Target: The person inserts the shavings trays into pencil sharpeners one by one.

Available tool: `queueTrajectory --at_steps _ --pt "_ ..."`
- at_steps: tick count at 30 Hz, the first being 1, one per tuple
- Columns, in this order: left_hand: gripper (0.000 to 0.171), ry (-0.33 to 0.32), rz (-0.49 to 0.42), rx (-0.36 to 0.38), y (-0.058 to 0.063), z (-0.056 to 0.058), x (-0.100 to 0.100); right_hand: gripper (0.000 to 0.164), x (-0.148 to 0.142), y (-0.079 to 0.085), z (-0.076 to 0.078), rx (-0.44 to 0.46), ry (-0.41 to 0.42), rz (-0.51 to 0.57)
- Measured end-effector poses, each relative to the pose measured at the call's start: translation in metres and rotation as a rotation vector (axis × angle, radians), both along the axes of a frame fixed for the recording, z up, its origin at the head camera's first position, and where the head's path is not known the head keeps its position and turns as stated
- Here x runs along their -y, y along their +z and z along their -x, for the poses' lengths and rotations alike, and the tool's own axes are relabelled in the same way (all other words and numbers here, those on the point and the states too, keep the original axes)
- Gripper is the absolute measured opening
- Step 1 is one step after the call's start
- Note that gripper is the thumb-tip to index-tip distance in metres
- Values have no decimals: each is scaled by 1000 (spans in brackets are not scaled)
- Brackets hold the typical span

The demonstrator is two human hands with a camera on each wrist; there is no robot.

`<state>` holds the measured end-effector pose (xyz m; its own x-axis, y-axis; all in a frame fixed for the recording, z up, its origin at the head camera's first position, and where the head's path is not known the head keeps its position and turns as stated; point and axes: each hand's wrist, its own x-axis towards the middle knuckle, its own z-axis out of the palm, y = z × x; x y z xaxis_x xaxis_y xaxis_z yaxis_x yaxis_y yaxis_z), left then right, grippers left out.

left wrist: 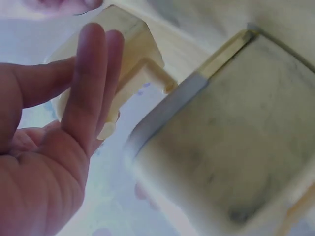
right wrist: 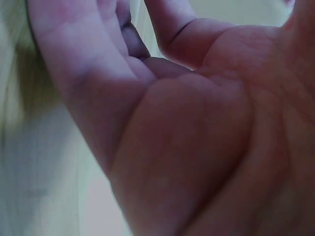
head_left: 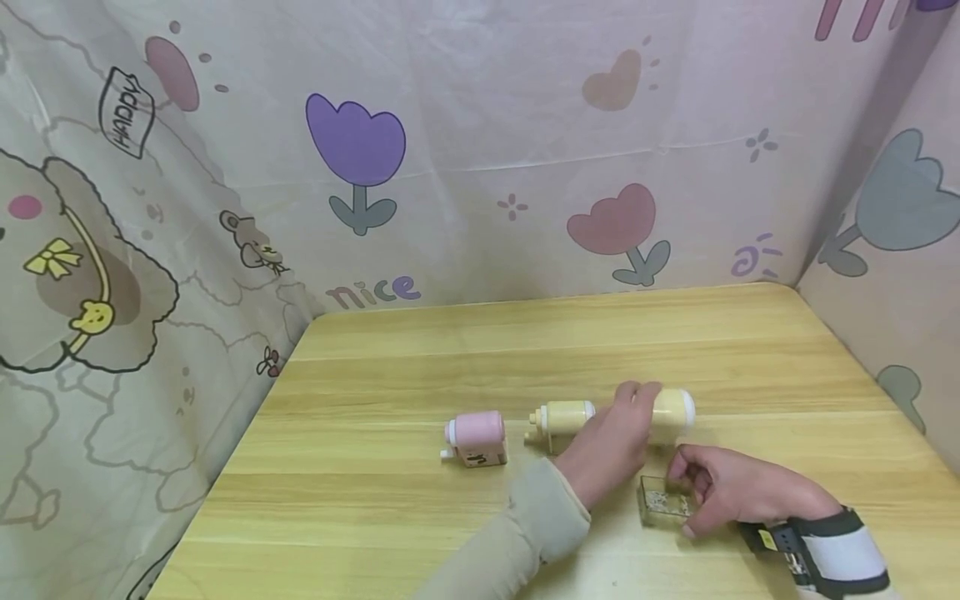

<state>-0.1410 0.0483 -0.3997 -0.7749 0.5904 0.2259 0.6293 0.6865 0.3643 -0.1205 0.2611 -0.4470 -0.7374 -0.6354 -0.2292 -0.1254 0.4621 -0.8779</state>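
Observation:
My left hand (head_left: 611,442) grips a yellow pencil sharpener (head_left: 672,407) with a white end; the fingers hide much of its body. In the left wrist view, this sharpener (left wrist: 133,54) shows its crank behind my extended fingers. My right hand (head_left: 738,487) has curled fingers and a thumb at the right end of a small clear drawer (head_left: 654,504) holding shavings, pinching it just in front of that sharpener. The right wrist view shows mostly the palm (right wrist: 187,147), and the drawer is hidden there. A second yellow pencil sharpener (head_left: 564,414) stands just left of my left hand.
A pink pencil sharpener (head_left: 480,429) stands farther left, its crank pointing left. All are on a wood-grain table (head_left: 360,517). Patterned cloth (head_left: 480,108) hangs behind the table and along both sides.

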Motion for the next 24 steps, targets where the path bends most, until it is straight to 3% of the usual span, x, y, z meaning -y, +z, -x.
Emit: queueTrajectory --at_steps 3,8,14,19,24 --pt "64 -9 -60 -20 7 -9 13 52 1 1 1 -12 -4 -15" --pt "61 -79 -142 -117 15 -27 36 53 2 4 0 -5 -12 -40" --pt "60 -148 -178 -205 18 -51 57 56 2 4 -1 12 -8 -12" --pt "53 -134 -122 -169 8 -66 75 51 3 3 0 35 -6 -5" --pt "52 -105 -100 -140 -9 -70 85 50 2 2 0 48 -7 8"
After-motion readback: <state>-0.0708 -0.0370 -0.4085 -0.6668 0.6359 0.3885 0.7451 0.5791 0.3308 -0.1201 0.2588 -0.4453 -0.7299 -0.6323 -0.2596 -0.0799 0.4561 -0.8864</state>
